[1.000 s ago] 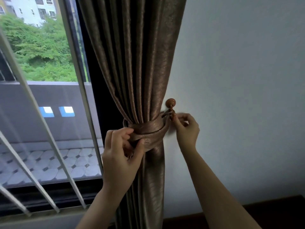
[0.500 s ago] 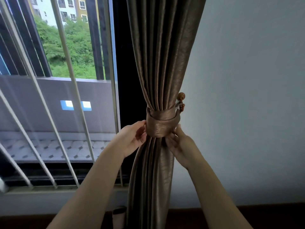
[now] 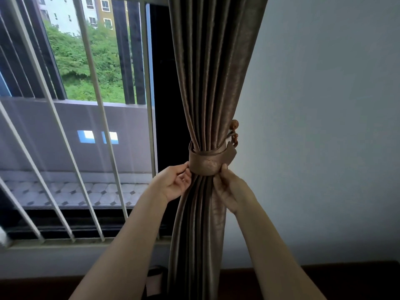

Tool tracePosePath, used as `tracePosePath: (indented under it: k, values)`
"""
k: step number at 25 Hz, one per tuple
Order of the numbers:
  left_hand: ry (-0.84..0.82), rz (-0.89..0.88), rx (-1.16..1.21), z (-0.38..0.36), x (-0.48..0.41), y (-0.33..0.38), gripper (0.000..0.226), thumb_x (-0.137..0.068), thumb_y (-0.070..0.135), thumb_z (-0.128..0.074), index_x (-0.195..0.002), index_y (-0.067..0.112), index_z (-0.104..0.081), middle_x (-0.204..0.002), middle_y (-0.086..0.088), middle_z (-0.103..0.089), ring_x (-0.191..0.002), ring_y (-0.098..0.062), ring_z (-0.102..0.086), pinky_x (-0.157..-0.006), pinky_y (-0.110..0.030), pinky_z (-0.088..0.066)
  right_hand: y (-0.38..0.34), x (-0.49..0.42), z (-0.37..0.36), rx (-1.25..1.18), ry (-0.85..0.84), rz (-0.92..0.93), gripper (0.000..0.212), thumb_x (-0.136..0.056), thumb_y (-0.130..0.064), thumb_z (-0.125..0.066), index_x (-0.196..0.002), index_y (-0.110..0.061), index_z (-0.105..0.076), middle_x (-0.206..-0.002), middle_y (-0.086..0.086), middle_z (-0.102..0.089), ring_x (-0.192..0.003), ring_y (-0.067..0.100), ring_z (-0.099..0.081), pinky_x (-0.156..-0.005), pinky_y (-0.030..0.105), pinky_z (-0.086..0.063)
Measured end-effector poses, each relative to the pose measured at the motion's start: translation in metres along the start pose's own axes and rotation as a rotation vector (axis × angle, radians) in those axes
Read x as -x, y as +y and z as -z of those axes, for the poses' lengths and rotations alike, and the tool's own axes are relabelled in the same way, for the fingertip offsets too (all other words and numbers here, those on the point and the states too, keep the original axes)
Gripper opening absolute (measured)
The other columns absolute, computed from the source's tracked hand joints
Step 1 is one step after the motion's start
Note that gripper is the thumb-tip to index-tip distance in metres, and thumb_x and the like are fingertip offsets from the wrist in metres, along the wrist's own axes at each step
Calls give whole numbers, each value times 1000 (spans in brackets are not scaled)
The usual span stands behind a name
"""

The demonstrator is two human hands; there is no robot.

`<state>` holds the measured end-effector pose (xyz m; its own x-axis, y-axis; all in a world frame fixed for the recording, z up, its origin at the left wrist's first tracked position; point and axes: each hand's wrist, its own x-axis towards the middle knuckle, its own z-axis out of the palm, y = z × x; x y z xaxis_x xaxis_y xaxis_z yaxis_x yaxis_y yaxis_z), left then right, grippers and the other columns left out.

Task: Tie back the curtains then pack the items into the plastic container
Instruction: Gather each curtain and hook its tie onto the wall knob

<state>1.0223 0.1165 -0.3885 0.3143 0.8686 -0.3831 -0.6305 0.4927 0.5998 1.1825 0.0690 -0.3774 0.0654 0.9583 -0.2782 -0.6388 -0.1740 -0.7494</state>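
I'm seeing the brown curtain (image 3: 207, 83) hanging cinched by its tieback (image 3: 205, 164), my left hand (image 3: 173, 185) and right hand (image 3: 229, 189) pinching the band's lower edge.

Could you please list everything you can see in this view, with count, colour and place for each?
curtain: one, brown, gathered into a bundle at centre, hanging beside the window.
tieback band: one, brown, wrapped around the curtain at mid height, its end running to the hook.
wall hook: one, reddish-brown knobs, on the wall just right of the curtain.
wall: one, pale grey-blue, right half of the view.
window bars: several, white, across the window at left.
trees: green, outside beyond the bars.
buildings: white and tan, far outside, top left.
left hand: one, fingers at the band's lower left edge.
right hand: one, fingers at the band's lower right edge.
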Motion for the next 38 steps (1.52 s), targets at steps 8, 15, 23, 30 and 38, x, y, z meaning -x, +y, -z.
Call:
tracePosePath:
  k: [8, 15, 23, 30, 38]
  values:
    - [-30, -728, -1205, 57, 17, -26, 30, -85, 7, -61, -113, 19, -63, -105, 4, -69, -99, -5, -65, -87, -22, -53, 48, 1, 37, 997, 52, 589, 25, -84, -36, -65, -104, -21, -63, -121, -3, -51, -101, -9, -49, -92, 8, -41]
    - [48, -964, -1633, 43, 8, -28, 11, -88, 11, -55, -95, 8, -63, -70, -3, -63, -59, -15, -58, -56, -24, -45, 33, -22, 34, 1049, -136, 498, 19, -94, -25, -47, -97, -13, -62, -107, 3, -61, -108, 13, -54, -90, 24, -43]
    - [46, -1215, -1533, 54, 7, -46, 10, -92, 5, -50, -100, 11, -54, -90, -1, -61, -66, -9, -60, -63, -3, -42, 9, -24, 64, 925, -198, 377, 36, -82, -39, -51, -85, -5, -60, -88, 14, -63, -86, 23, -59, -82, 39, -45]
    - [279, -1170, -1565, 43, 1, -59, 23, -83, 13, -68, -100, -2, -67, -116, -16, -65, -89, -27, -70, -80, -36, -58, 15, -19, 62, 896, -244, 379, 31, -84, -35, -53, -101, -11, -64, -99, 4, -68, -93, 8, -61, -83, 25, -47]
    - [63, -1095, -1521, 43, 27, -76, 28, -87, 8, -57, -71, 15, -35, -52, 12, -32, -39, -8, -34, -44, -14, -25, 15, -14, 70, 1125, -176, 567, 32, -71, -22, -55, -101, -11, -60, -86, 11, -67, -74, 12, -61, -67, 25, -48]
